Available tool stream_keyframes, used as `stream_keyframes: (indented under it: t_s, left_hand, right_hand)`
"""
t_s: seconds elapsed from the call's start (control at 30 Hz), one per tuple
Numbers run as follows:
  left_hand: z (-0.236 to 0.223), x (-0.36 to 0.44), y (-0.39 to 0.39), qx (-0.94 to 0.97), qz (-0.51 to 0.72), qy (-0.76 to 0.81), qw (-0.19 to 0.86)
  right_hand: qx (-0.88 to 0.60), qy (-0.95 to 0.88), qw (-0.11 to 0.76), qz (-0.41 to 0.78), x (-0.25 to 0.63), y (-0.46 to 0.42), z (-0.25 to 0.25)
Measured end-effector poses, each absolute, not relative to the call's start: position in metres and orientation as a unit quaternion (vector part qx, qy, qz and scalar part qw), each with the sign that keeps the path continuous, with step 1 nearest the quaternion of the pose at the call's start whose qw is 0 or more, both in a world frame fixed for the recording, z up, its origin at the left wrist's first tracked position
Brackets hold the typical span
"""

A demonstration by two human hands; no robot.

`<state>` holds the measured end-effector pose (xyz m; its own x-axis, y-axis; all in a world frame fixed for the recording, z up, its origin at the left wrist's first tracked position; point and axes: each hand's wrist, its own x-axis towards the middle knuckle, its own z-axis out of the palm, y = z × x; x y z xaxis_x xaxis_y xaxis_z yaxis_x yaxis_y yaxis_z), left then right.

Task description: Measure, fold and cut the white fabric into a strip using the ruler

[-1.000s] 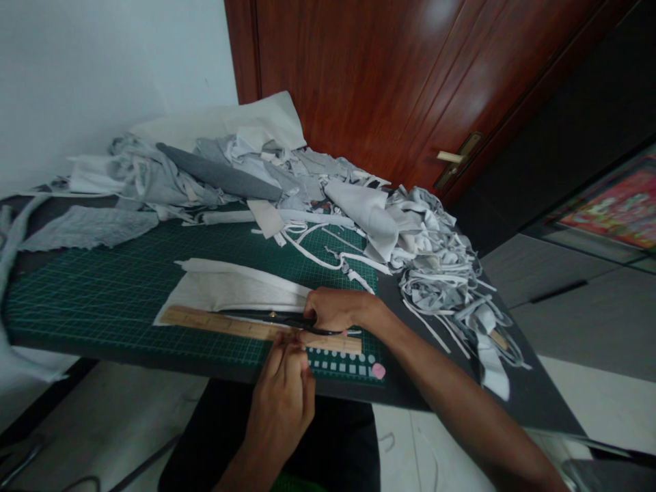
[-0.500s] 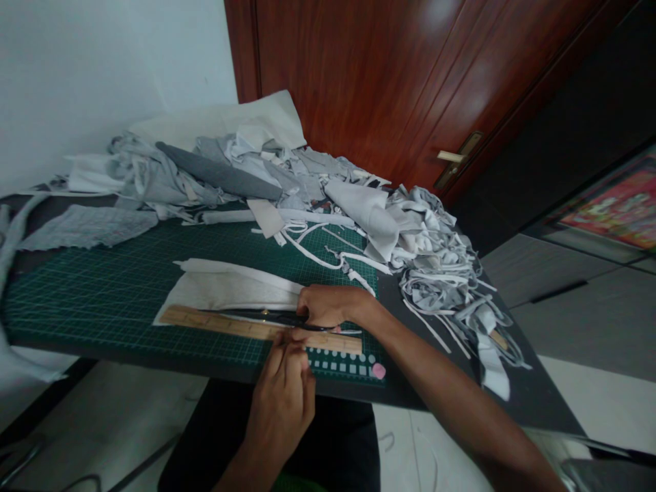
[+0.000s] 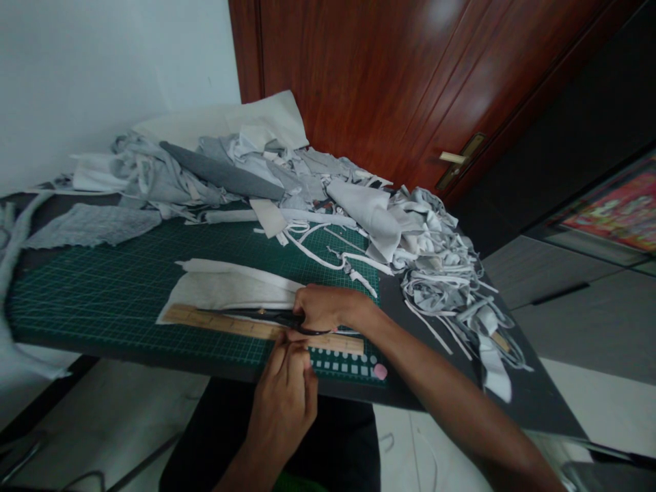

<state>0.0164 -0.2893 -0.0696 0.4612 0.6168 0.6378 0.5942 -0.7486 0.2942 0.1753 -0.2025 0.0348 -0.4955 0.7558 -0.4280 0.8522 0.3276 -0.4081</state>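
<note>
My right hand (image 3: 324, 309) is closed around the black handles of a pair of scissors (image 3: 261, 313), whose blades point left. They lie along the near edge of a pale piece of fabric (image 3: 230, 290), just above a wooden ruler (image 3: 220, 323). My left hand (image 3: 287, 379) grips the ruler at its middle, fingers drawn together, close below the right hand. The fingertips of both hands nearly meet, and what lies under them is partly hidden. A narrow light strip shows between the scissors and the ruler. All of this rests on a green cutting mat (image 3: 102, 294).
A heap of grey and white fabric scraps (image 3: 225, 171) runs along the back of the table. Tangled strips (image 3: 435, 287) lie at the right. A small pink disc (image 3: 380, 372) sits on the mat's near right corner. Behind stands a brown door (image 3: 359, 89).
My right hand and the scissors have slid a little to the left along the ruler. My left hand holds nearly the same spot. The whole view has shifted slightly.
</note>
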Motion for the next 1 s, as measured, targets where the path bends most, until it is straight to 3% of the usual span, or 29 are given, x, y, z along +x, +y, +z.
stream_keyframes:
  t_s: [1.0]
  left_hand:
    - [-0.072, 0.015, -0.289, 0.855, 0.382, 0.349, 0.035]
  right_hand:
    - [0.507, 0.781, 0.074, -0.357, 0.173, -0.2, 0.044]
